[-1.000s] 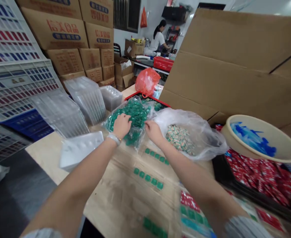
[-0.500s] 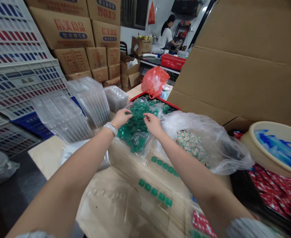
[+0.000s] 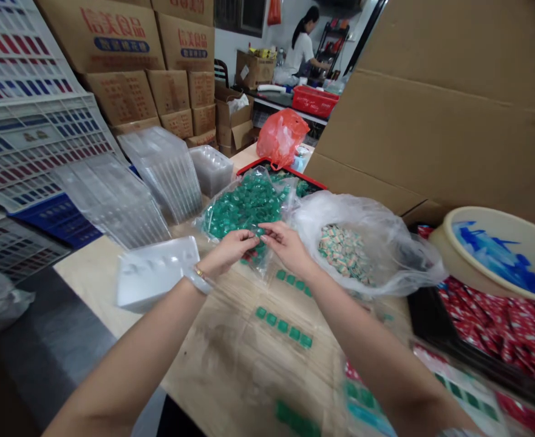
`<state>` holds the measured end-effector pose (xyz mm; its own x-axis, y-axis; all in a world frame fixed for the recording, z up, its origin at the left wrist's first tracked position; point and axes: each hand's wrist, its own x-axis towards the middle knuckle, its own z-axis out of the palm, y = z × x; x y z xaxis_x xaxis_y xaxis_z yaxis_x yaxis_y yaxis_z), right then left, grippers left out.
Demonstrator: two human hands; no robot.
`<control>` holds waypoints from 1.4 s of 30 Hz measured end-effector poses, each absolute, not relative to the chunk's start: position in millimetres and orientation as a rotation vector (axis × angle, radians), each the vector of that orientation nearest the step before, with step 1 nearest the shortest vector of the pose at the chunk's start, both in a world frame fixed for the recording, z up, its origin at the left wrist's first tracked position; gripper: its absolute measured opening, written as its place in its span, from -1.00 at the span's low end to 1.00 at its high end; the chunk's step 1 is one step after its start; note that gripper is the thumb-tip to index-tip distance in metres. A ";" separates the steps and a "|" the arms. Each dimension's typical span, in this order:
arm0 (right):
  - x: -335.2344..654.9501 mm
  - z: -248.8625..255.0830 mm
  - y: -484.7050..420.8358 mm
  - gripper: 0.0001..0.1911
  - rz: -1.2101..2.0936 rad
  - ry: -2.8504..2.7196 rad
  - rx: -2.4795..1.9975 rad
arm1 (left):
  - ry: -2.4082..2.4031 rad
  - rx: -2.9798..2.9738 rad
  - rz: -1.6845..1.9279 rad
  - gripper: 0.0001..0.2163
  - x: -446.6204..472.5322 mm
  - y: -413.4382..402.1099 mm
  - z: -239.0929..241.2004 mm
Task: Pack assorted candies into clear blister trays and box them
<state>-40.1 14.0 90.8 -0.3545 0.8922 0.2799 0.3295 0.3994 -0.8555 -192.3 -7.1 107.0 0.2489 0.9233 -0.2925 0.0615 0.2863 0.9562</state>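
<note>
A clear plastic bag full of small green wrapped candies [image 3: 244, 203] lies on the wooden table. My left hand [image 3: 233, 247] and my right hand [image 3: 285, 243] meet at the bag's near edge, fingers pinched together on green candies. Just below them, two short rows of green candies [image 3: 283, 325] sit in a clear compartment tray on the table. To the right is an open plastic bag of pale mixed candies [image 3: 347, 252].
Stacks of clear plastic trays [image 3: 167, 173] and a white lidded tray [image 3: 151, 276] stand at the left. A big cardboard flap [image 3: 431, 121] rises at the right, with a cream basin [image 3: 499, 255] over red sachets [image 3: 499, 328]. A person works at a far table [image 3: 301, 51].
Both hands have drawn back from the top of the green candy bag to its near edge, now pinched close together. The view has shifted slightly.
</note>
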 end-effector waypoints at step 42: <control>-7.9 35.6 -249.4 -0.65 0.634 -2.440 -1.708 | 1.350 0.990 0.621 -0.79 -178.1 -245.7 46.4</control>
